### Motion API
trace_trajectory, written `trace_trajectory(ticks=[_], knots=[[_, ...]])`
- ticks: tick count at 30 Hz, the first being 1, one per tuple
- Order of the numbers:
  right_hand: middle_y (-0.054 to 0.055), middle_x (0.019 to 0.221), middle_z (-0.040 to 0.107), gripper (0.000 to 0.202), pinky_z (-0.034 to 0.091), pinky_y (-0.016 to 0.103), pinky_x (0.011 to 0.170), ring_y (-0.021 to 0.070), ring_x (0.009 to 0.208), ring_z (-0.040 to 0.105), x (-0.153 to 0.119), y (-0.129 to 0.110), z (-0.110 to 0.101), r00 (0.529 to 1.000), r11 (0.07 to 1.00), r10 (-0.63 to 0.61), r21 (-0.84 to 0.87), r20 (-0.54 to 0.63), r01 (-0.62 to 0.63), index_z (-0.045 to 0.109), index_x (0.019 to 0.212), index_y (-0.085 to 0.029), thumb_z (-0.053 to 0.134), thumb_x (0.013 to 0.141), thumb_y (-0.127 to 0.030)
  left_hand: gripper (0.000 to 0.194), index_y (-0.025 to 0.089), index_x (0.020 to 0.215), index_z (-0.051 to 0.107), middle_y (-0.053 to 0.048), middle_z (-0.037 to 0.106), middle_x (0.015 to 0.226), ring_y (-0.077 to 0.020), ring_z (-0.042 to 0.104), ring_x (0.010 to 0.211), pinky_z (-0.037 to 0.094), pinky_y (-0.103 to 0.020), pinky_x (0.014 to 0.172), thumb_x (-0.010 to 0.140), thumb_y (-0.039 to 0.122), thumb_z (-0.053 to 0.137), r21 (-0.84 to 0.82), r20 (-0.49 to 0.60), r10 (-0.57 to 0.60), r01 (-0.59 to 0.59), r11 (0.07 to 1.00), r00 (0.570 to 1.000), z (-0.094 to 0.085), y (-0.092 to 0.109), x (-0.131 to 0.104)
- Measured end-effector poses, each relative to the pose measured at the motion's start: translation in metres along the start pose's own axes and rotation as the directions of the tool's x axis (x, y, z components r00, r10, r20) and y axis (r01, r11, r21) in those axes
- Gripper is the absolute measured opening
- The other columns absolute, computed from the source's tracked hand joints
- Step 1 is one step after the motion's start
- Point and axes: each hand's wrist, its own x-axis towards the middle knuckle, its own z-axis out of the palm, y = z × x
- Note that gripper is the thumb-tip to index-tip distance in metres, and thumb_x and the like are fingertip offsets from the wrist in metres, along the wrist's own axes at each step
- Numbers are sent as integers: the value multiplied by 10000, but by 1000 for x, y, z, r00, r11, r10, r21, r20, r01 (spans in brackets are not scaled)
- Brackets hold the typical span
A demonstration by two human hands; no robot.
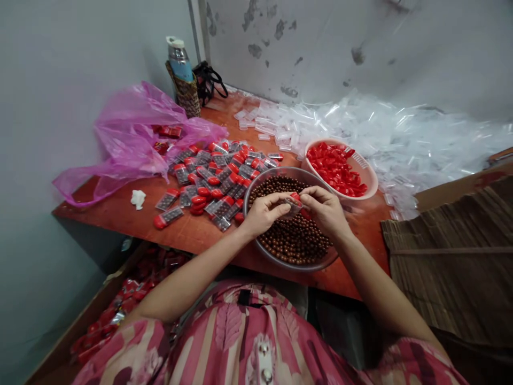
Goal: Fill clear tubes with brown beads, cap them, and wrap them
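Pink clothing (236, 342) fills bottom-centre; mid-frame, the left hand (264, 215) pinches a clear case (293, 210), the right hand (325, 210) a red cap (306, 214), best steadied over the bowl (296, 266).

A small hand-packing workshop is suggested — red-capped containers (229, 185) are piled left of centre on the worktop (192, 233), clear plastic pieces (409, 141) are heaped at upper right, and the wall (320, 48) is marked by dark patches.
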Motion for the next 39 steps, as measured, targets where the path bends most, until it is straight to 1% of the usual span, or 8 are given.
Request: trace_trajectory(ticks=[9,13,15,18,21,24,27,39], knots=[[13,931,701,292,490,283,809,139,814,626,9,-10,-21,934,977,213,-78,287,-199,711,925,-217,782,663,-324,204,183,965,694,-71,680,1118,-201,615,1060,441,-345,984,810,242,576,366,72,140,-156,917,988,-1,0,0],[17,954,711,334,499,292,798,139,803,641,8,-7,-25,869,930,330,32,368,-367,713,932,-225,808,619,-296,169,191,926,700,-81,653,1174,-200,582,1122,404,-359,1021,808,218,582,392,119,209,-239,888,971,-1,0,1],[20,946,713,383,497,302,800,146,805,642,6,-3,-27,867,918,336,78,367,-389,715,948,-228,825,586,-287,177,187,946,693,-82,648,1183,-200,579,1127,403,-360,1023,815,235,583,374,105,215,-239,896,971,-1,0,1],[1,921,703,416,487,301,794,146,802,630,1,-3,-29,939,961,220,105,263,-255,712,987,-255,825,587,-282,228,175,1009,675,-71,679,1116,-188,624,1044,451,-327,963,840,281,564,360,67,155,-168,918,986,-1,-1,0],[-10,953,674,368,467,300,818,149,848,609,-5,-9,-28,988,996,-42,-70,146,53,707,1006,-286,797,649,-267,255,184,1046,668,-33,717,1012,-167,663,925,489,-283,885,853,304,553,430,42,98,-106,896,994,1,1,-1],[14,933,655,331,457,318,825,171,868,594,-9,-16,-24,943,883,-266,-341,200,321,704,1013,-270,774,690,-284,230,202,1031,682,-11,725,1011,-160,667,932,487,-261,883,845,278,570,527,38,146,-144,837,988,4,3,-2],[15,805,621,293,462,311,734,163,755,574,-9,-18,-20,883,737,-352,-489,310,465,692,990,-239,753,716,-324,215,187,1013,695,-31,725,1026,-160,674,937,498,-252,871,843,238,573,577,61,218,-212,789,974,5,3,-4],[31,770,545,172,453,251,613,144,686,545,-17,-18,-9,734,404,-417,-614,536,678,621,985,-170,624,835,-255,227,173,1039,674,-62,728,983,-156,687,872,511,-244,809,877,231,526,704,182,344,-367,608,921,1,-7,-13]])
